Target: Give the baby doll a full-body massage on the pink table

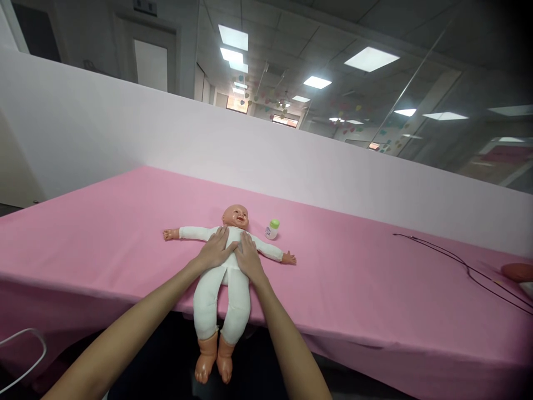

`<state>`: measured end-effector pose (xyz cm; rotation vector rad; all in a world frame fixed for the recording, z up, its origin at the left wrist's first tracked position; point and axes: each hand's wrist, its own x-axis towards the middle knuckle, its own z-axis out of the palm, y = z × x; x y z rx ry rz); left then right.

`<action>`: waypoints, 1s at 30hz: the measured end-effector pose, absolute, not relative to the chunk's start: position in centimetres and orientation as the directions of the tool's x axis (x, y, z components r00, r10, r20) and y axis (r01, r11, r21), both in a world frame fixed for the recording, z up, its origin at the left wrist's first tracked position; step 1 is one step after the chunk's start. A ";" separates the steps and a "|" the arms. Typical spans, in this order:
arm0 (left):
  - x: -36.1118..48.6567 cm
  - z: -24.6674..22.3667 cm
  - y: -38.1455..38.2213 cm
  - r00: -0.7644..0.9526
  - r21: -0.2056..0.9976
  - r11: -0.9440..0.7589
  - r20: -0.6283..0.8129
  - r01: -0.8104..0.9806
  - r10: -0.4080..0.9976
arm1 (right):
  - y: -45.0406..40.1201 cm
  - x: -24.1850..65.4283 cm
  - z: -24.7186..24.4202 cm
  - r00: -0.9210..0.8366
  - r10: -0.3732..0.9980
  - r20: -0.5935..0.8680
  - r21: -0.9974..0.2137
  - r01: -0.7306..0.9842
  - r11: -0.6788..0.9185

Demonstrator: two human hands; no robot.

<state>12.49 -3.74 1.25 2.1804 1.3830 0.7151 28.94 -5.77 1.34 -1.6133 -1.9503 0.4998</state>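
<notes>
A baby doll [236, 299] with a white cloth body lies on its back on the pink-covered table [345, 283], its arms spread and its lower legs hanging over the front edge. My left hand [216, 249] rests flat on one side of the doll's chest, fingers stretched toward its head. On the other side of the chest lies my right hand [249, 255], also flat with fingers extended. The two thumbs meet near the middle. Beside the doll's head, to the right, stands a small white bottle [272, 229] with a green cap.
Thin black cables [452, 255] run across the right part of the table, near a brown object [517, 272] at the right edge. A white partition [291, 161] with glass above it stands behind the table. A white cable [35, 361] curves at the lower left.
</notes>
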 end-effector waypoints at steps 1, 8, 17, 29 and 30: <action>12.3 1.1 -3.3 0.337 0.635 -0.371 0.181 0.678 0.924 | -5.5 29.3 1.2 -0.075 0.983 0.169 -0.617 0.769 0.165; 8.7 0.6 -5.4 0.305 0.706 -0.277 0.091 0.652 0.948 | -8.4 32.1 0.7 -0.034 0.994 0.107 -0.678 0.728 0.098; 8.7 1.3 -11.0 0.537 0.618 -0.472 0.095 0.628 0.838 | -13.6 29.6 2.1 -0.229 0.969 0.096 -0.662 0.712 0.233; 11.2 0.3 -3.5 0.306 0.691 -0.325 0.155 0.646 0.939 | -6.4 30.5 1.0 -0.031 0.992 0.125 -0.607 0.788 0.101; 10.6 0.4 -3.7 0.292 0.713 -0.298 0.135 0.634 0.947 | -6.3 31.0 0.8 -0.006 0.992 0.126 -0.596 0.799 0.081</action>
